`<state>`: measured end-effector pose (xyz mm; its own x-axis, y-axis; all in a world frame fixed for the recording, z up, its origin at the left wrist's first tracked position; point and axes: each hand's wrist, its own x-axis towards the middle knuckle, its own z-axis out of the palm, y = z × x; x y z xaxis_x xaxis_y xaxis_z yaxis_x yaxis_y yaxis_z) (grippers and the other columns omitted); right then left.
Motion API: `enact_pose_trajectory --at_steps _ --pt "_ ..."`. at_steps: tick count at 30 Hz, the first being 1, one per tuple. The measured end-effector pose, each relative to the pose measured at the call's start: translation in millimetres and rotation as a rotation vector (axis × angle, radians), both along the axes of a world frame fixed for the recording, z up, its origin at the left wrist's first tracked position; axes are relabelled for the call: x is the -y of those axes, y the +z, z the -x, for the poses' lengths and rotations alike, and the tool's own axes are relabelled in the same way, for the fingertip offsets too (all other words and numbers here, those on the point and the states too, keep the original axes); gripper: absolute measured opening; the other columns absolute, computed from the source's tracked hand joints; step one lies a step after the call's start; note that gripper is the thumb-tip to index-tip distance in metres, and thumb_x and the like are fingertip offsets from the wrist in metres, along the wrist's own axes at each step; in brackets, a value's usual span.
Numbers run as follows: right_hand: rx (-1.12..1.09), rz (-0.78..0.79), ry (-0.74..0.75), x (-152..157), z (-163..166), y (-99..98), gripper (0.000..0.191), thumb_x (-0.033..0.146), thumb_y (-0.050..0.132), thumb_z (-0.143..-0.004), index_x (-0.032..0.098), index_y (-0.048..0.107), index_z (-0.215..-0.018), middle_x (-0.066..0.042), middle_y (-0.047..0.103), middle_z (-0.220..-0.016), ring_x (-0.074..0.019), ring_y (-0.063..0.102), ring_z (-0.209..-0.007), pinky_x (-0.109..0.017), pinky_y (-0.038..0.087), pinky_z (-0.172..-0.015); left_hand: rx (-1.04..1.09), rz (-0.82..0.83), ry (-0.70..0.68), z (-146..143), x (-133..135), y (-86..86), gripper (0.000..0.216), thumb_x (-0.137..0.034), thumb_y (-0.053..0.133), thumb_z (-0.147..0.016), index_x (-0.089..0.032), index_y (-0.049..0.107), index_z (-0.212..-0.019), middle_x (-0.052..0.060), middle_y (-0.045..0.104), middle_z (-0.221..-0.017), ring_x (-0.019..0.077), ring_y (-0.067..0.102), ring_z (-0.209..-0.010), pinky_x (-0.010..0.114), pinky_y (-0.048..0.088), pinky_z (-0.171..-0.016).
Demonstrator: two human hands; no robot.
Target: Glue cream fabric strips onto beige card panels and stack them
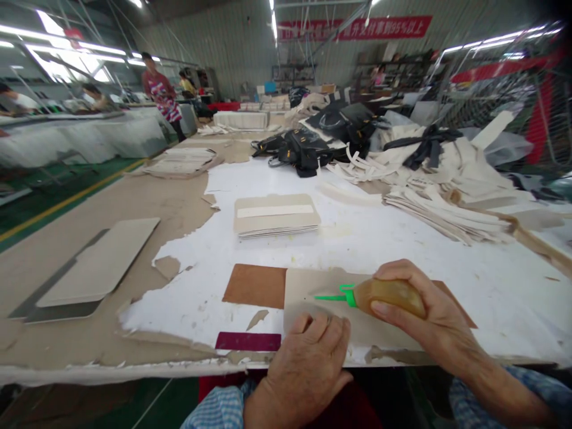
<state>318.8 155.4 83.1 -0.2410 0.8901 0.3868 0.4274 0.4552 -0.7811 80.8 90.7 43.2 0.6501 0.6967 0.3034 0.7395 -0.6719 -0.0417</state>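
Observation:
My right hand is closed around an amber squeeze bottle with a green nozzle that points left over a beige flat piece. The piece lies on a brown board at the table's near edge. My left hand rests with its fingers curled down on the near edge of the beige piece, holding it flat. A dark magenta strip lies just left of that hand.
A stack of beige pieces with a white strip sits mid-table. Heaps of cream cut parts and black bags lie behind and right. A pale board lies left. People stand at the far left.

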Motion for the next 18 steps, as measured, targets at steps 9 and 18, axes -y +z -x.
enact_pose_trajectory --at_steps 9,18 --pt "0.032 -0.014 0.065 -6.5 10.5 1.4 0.020 0.038 0.074 -0.099 0.035 0.061 -0.113 0.004 0.059 -0.105 -0.0188 0.059 -0.090 -0.025 0.053 -0.077 0.016 -0.041 -0.003 1.0 -1.3 0.5 0.077 -0.060 0.077 -0.095 -0.009 0.054 -0.148 0.004 0.068 -0.133 0.0232 0.054 -0.121 0.040 0.040 -0.100" --pt "0.093 -0.124 0.196 -7.2 22.3 1.7 0.021 0.031 0.068 -0.103 0.033 0.057 -0.121 0.000 0.057 -0.114 -0.0211 0.059 -0.100 -0.031 0.052 -0.082 0.025 -0.071 -0.009 0.0 0.5 -0.5 0.074 -0.058 0.077 -0.095 -0.007 0.056 -0.145 0.005 0.069 -0.130 0.0234 0.055 -0.119 0.038 0.042 -0.100"
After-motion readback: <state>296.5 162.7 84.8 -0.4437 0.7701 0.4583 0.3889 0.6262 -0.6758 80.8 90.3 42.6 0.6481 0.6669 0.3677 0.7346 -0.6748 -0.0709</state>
